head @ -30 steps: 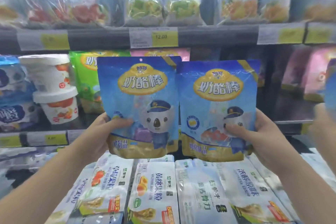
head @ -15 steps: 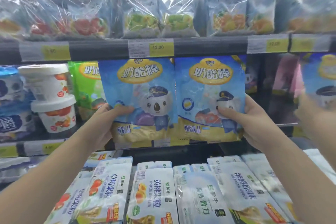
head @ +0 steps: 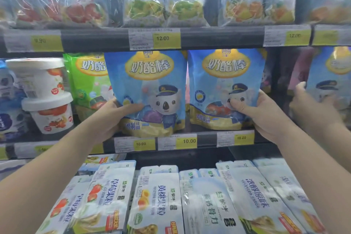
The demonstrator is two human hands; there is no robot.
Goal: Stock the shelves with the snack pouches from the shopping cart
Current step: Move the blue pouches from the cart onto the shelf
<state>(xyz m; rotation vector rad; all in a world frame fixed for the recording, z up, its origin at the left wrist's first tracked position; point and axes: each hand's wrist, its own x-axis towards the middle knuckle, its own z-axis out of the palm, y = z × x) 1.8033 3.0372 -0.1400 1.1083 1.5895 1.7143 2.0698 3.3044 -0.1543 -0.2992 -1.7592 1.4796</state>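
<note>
Moved: left blue pouch (head: 146,81) and right blue pouch (head: 226,81) have both gone up and in toward the middle shelf (head: 207,139) since half a second ago
Left hand (head: 111,118): grips the left blue pouch at its lower left corner, thumb across the front, fingers behind
Right hand (head: 266,118): grips the right blue pouch at its lower right corner, thumb on the front
Pouch edges: both upright, side by side, a thin gap between them; tops tucked just under the upper rail (head: 95,41); bottoms at the middle shelf's front edge, just above the price tags (head: 187,141); whether they rest on it I cannot tell
Left side: green pouch (head: 85,78) stands partly behind the left blue pouch; two stacked tubs (head: 40,80) sit further toward the shelf's left end
Right side: dark open space beside the right blue pouch, with pink pouches (head: 302,68) at the back; beyond it another hand (head: 311,106) touches a third blue pouch (head: 330,81)
Above: wrapped packs (head: 163,5) fill the top shelf to its front edge
Below: white packs (head: 157,195) lie in close rows, sloping forward
</note>
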